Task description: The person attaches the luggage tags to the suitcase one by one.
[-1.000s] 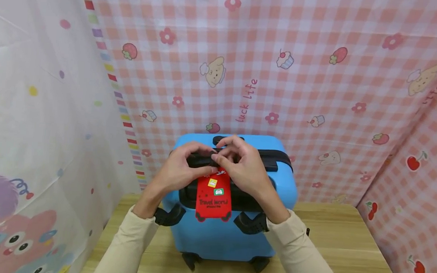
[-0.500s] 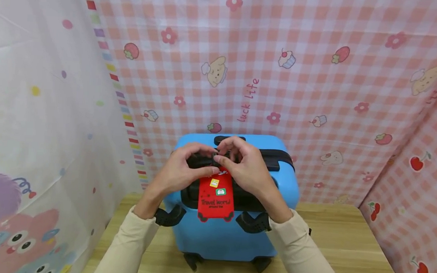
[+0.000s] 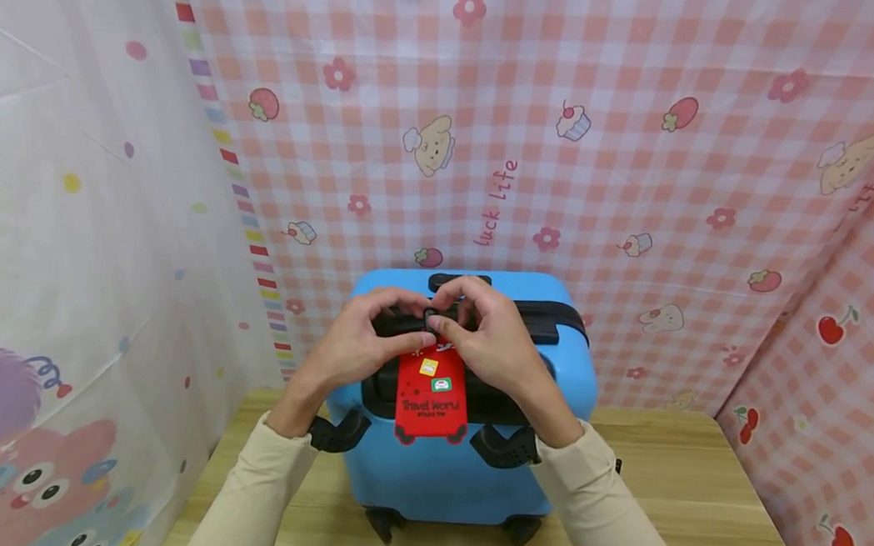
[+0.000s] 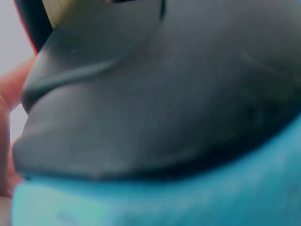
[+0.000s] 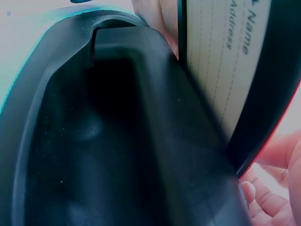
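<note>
In the head view a red luggage tag (image 3: 432,402) printed "Travel World" hangs at the front of a blue suitcase (image 3: 454,483), by its black top handle (image 3: 489,401). My left hand (image 3: 361,335) pinches the tag's black strap (image 3: 429,316) from the left, its thumb at the tag's top edge. From the other side my right hand (image 3: 497,335) pinches the same strap with thumb and curled index finger. The tag's lined name card (image 5: 221,61) shows in the right wrist view, beside the handle. Black plastic (image 4: 141,108) of the suitcase fills much of the left wrist view.
The suitcase stands upright on its wheels (image 3: 521,529) on a wood-grain table (image 3: 687,480). Behind it hangs a pink checked cloth (image 3: 601,174), with a white cartoon-printed cloth (image 3: 108,244) at left. A small dark item (image 3: 618,465) shows beside the right sleeve.
Both hands stay at the strap with only slight finger movement. A rounded black piece of the strap now shows more plainly between the fingertips.
</note>
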A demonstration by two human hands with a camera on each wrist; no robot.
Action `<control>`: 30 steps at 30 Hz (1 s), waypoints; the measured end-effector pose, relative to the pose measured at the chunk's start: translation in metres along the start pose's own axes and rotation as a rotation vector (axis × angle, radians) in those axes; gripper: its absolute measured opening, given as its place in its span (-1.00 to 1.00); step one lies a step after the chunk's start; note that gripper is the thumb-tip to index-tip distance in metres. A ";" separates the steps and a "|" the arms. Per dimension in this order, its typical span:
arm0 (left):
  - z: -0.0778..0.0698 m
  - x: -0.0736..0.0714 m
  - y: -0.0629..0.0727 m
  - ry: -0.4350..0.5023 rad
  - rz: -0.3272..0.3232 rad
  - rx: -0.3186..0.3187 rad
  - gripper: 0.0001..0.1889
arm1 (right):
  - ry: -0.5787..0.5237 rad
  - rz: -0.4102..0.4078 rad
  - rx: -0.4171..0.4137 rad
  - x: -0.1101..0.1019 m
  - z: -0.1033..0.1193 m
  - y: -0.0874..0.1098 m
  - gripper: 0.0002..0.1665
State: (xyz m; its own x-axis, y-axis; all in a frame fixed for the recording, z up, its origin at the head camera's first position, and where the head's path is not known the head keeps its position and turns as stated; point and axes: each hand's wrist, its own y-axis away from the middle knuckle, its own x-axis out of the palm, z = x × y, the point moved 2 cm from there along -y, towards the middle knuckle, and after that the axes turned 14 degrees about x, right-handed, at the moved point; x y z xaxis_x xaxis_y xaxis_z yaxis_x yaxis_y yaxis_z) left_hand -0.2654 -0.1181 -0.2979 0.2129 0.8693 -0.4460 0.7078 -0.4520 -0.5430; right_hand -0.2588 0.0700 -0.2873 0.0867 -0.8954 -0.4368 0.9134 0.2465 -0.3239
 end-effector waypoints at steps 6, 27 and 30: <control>0.002 -0.002 -0.002 0.036 0.007 0.011 -0.63 | 0.027 -0.006 -0.003 0.001 0.001 0.000 -0.83; 0.006 -0.006 -0.003 0.077 0.019 0.043 -0.70 | 0.060 -0.035 0.028 0.005 0.002 -0.002 -0.85; 0.006 -0.006 -0.003 0.083 0.015 0.049 -0.71 | 0.061 -0.040 0.028 0.005 0.002 -0.002 -0.85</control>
State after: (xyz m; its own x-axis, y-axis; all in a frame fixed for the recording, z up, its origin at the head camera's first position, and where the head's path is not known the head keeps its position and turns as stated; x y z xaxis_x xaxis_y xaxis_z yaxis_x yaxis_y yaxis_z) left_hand -0.2732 -0.1231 -0.2978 0.2797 0.8749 -0.3953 0.6705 -0.4727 -0.5719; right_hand -0.2593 0.0647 -0.2873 0.0267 -0.8798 -0.4746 0.9266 0.2000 -0.3186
